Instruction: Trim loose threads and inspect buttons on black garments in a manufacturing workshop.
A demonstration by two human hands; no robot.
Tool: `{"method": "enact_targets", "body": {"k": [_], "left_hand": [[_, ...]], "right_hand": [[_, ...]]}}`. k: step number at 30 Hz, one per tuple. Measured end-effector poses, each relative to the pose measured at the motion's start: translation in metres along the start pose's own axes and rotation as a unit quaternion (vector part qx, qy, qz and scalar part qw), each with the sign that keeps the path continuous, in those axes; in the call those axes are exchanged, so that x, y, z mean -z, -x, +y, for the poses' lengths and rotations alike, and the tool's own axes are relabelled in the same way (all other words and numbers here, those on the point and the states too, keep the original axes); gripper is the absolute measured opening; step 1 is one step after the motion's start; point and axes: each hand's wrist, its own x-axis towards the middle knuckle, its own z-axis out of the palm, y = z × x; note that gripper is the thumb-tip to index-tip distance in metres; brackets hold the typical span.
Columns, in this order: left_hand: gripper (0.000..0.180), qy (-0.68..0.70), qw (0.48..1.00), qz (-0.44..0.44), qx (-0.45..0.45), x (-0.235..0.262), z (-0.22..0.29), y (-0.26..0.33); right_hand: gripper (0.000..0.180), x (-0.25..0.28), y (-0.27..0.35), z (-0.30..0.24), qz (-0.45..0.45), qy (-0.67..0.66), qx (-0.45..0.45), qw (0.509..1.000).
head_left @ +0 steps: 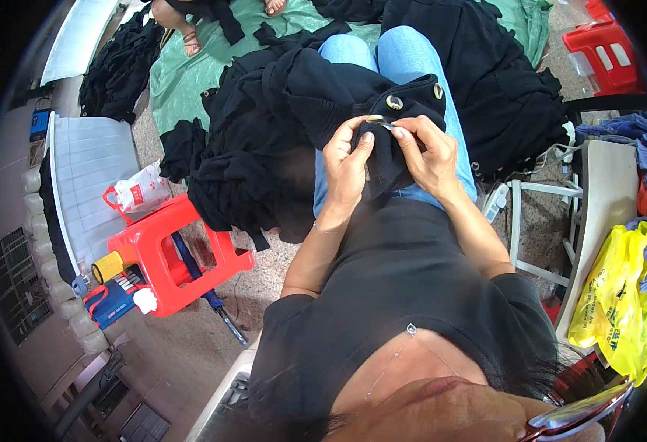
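Across my lap lies a black knit garment (pixel 331 92) with large gold-rimmed buttons along one edge; one pale-centred button (pixel 394 102) faces up. My left hand (pixel 347 163) is closed, pinching the garment's edge beside another button (pixel 374 118). Close to it, my right hand (pixel 432 153) is closed too, thumb and finger pinching at the same edge. A small dark, shiny piece (pixel 387 125) shows between the fingertips; whether it is a button or a small tool cannot be made out. The fingers hide part of the cloth.
Piles of black garments (pixel 478 81) surround my knees, some on a green sheet (pixel 183 81). A red stool (pixel 183 254) stands at left beside a blue box (pixel 115 298). At right are a white metal frame (pixel 516 225) and a yellow bag (pixel 614 302). Another person's foot (pixel 191 42) is far left.
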Motion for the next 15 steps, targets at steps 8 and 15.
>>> {"method": "enact_targets", "body": {"k": [8,15], "left_hand": [[0.021,-0.001,1.0,0.006,-0.006,-0.0006,-0.0004,0.0002],[0.021,-0.072,0.997,0.001,-0.022,-0.0006,0.0004,0.0014]], "right_hand": [[0.015,0.0027,0.0004,-0.001,-0.005,0.037,0.034,0.999],[0.011,-0.0011,-0.0001,0.0008,0.01,0.054,0.066,0.996]]}}
